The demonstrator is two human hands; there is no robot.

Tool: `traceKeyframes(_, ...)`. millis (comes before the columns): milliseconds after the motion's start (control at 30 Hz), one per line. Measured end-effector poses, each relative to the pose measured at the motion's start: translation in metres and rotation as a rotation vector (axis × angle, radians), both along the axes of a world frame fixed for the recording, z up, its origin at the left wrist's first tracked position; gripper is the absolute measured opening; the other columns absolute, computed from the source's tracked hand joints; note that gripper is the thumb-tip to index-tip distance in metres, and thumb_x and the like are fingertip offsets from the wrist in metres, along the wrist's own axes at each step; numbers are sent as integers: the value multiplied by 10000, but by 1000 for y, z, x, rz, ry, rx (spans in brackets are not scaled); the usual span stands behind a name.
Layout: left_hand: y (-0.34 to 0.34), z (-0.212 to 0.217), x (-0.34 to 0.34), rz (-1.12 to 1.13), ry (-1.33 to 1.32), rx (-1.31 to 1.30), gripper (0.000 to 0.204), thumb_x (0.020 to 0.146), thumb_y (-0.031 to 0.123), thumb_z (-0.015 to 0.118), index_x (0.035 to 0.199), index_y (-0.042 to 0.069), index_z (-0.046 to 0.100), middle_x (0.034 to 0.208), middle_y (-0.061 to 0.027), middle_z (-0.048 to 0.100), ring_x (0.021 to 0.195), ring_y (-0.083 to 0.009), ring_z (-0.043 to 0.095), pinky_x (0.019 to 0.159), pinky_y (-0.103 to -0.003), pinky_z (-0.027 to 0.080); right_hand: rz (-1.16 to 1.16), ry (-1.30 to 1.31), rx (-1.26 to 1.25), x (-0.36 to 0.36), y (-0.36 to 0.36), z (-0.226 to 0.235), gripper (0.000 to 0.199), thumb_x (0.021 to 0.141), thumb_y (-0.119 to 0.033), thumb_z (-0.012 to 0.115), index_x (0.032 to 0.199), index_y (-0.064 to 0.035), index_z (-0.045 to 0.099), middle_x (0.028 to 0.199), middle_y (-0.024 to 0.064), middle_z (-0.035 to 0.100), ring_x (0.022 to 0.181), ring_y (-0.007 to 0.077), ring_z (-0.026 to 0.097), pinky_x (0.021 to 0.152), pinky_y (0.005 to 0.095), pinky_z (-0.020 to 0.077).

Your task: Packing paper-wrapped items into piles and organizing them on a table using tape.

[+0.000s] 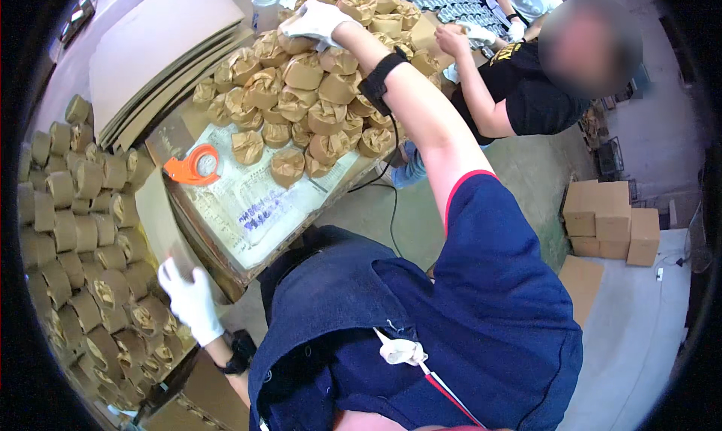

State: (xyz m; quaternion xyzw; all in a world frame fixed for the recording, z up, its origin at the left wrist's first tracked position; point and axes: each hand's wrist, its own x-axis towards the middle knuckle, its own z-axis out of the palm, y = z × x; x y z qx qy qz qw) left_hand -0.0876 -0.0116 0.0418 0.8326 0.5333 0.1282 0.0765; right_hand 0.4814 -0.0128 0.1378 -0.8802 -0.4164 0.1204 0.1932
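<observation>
A heap of brown paper-wrapped bundles [327, 119] covers the far part of the table. My right hand [320, 23], in a white glove, reaches over to its far left side, with its fingers closed around a wrapped bundle [297, 43]. At the lower left, my left hand [189, 299], also in a white glove, has its fingers apart and holds nothing that I can see. It is next to a stack of similar wrapped bundles [90, 239] lying on their sides in rows, and near a cardboard sheet [156, 217] at the table's edge.
An orange tape dispenser [194, 165] lies on the white printed tabletop sheet [252, 198]. Large cardboard sheets [162, 44] are stacked at the far left. A co-worker in a black shirt [526, 92] stands across at the right. A black cable [392, 205] hangs beside the table. Cardboard boxes [602, 217] stand farther right.
</observation>
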Motion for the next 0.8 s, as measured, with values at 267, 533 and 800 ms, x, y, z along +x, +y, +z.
traceKeyframes(267,-58,-57,62,-505,224,-522,371,937,210,554,1298,126,558,1285,-222,566,949,-375,673,787,-446,572,232,826,486,-165,-60,12,599,889,-265,761,1370,-44,482,1092,103,645,856,170,663,678,304,584)
traceKeyframes(533,-76,-76,7,-745,35,-247,435,906,58,548,1304,235,568,1241,-129,589,839,-304,681,653,-410,565,167,1445,-49,-310,-71,-146,621,869,-267,764,1385,-49,496,1131,99,643,975,191,643,707,315,581)
traceKeyframes(800,7,-103,57,-258,-595,-389,466,820,139,733,1275,151,632,1576,-258,318,1331,-399,482,1088,-464,418,248,693,121,-318,-34,-186,742,835,-521,713,1334,12,578,1189,234,676,1107,338,648,977,402,486)
